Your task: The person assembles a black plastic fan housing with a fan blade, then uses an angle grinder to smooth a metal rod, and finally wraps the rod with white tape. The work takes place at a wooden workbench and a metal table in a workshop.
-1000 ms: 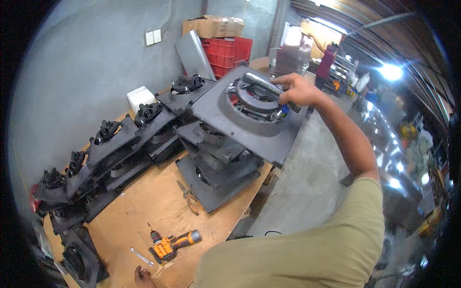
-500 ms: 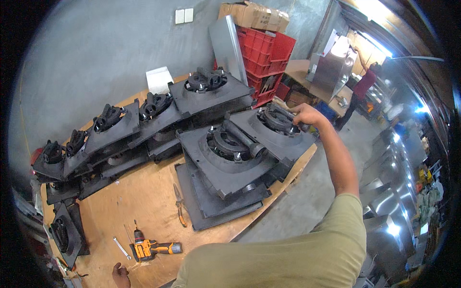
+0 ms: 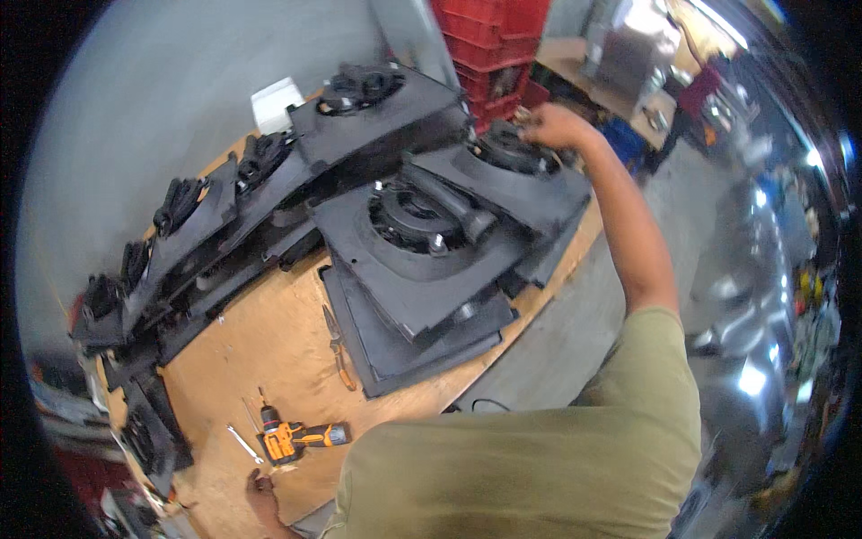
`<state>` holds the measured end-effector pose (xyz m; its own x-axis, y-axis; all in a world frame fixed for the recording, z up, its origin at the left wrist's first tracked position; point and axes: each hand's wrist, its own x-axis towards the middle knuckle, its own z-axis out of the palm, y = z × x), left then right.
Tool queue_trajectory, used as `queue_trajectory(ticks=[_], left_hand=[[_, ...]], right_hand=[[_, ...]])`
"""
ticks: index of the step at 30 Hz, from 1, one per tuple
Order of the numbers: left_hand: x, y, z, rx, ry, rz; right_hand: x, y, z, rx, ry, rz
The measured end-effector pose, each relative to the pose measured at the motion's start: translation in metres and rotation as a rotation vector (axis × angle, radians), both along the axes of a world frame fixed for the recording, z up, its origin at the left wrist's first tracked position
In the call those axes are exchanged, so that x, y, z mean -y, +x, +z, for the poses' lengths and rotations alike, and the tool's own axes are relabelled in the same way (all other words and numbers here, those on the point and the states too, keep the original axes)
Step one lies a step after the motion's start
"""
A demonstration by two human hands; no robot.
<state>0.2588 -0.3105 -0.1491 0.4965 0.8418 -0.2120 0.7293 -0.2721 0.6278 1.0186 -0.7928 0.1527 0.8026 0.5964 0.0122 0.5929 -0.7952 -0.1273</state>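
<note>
Stretched out to the far right, my right hand (image 3: 558, 128) is at a black ring-shaped part (image 3: 510, 148) on a square black panel (image 3: 525, 193). Its fingers are curled and blurred, and what they hold is too smeared to make out. Closer in, a second black panel (image 3: 395, 278) carries a ring part and a thick black tube (image 3: 453, 208), on top of stacked panels. Low in the view, my left hand (image 3: 262, 492) is by the table's front edge, fingers slightly apart, holding nothing visible. Nearby lie a wrench (image 3: 244, 445) and an orange-and-black cordless drill (image 3: 285, 438).
Orange-handled pliers (image 3: 338, 349) lie beside the stack on the wooden table (image 3: 260, 359). More black panels (image 3: 386, 112) line the wall side. Red crates (image 3: 489, 40) are stacked behind. Another person (image 3: 699, 90) works at the far right, near shiny metal sheets (image 3: 736, 359).
The view has shifted and the table things appear higher. My right hand has moved from the ring part's near right side up toward its far side. The left hand stays low by the drill.
</note>
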Motion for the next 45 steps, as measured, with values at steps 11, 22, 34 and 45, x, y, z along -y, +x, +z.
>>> queue_trajectory(ticks=[11, 22, 34, 45], left_hand=[[0.037, 0.092, 0.029, 0.171, 0.166, -0.609], [0.134, 0.118, 0.037, -0.083, -0.001, -1.065], [0.243, 0.043, 0.011, -0.78, 0.108, -1.352], [0.31, 0.008, 0.004, -0.533, -0.222, -1.021]], right_hand=[[0.135, -0.24, -0.152, 0.698, 0.962, -0.565], [0.153, -0.961, -0.636, -0.907, 0.292, -1.244], [0.283, -0.999, -0.652, -0.873, 0.691, -1.739], [0.375, -0.881, -0.641, -0.667, 0.624, -1.15]])
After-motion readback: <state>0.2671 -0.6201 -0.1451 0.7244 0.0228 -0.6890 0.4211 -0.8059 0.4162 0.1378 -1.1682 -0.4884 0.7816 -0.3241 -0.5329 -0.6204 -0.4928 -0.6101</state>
